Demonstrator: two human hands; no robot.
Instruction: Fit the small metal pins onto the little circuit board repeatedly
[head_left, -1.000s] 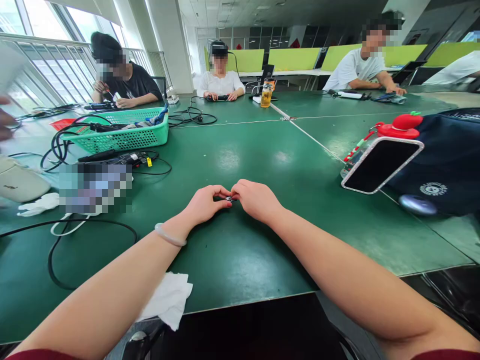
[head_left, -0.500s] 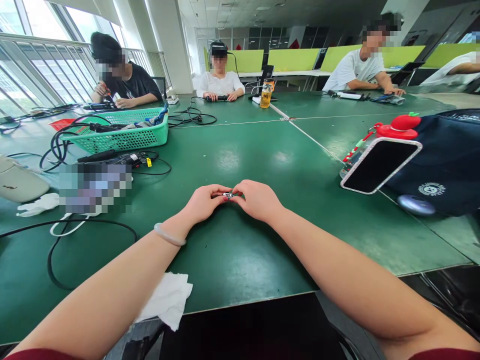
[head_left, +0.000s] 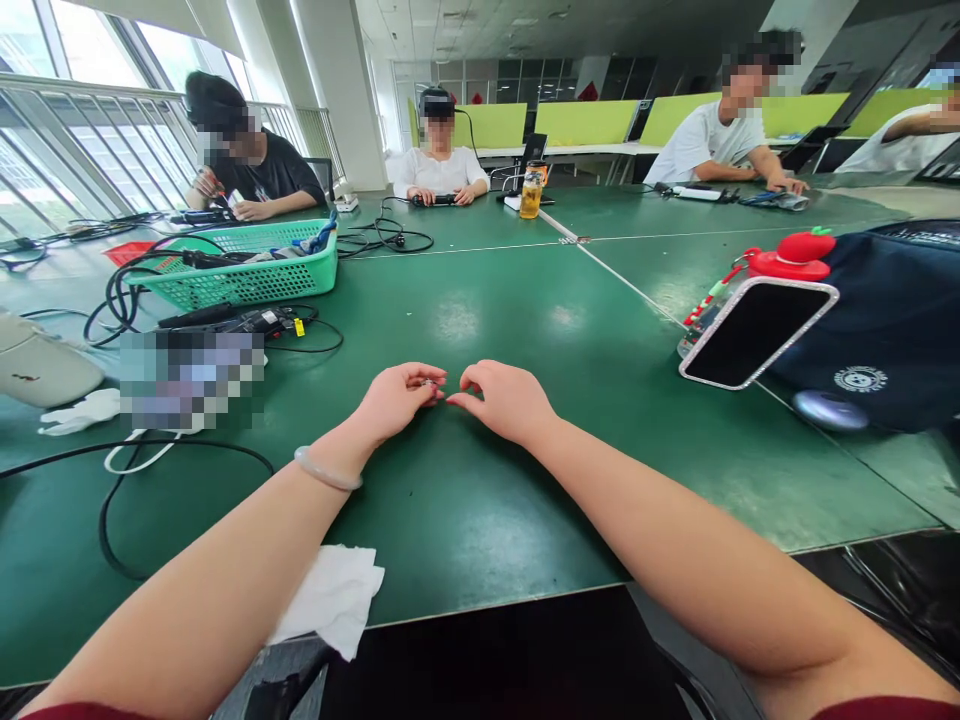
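Note:
Above the green table, my left hand is closed in a pinch around a small silvery piece. Fingers cover most of that piece, so its kind cannot be made out. A pale bangle circles the left wrist. Just to the right is my right hand, its thumb and forefinger curved and apart with nothing between them. A narrow gap separates the two hands.
Left lie a green basket of cables, a black cable and a white tissue. On the right, a phone leans near a red-lidded bottle and dark bag. Several people sit around the table.
My right hand has let go of the small silvery piece and its fingers have parted. My left hand has drawn slightly left with the piece.

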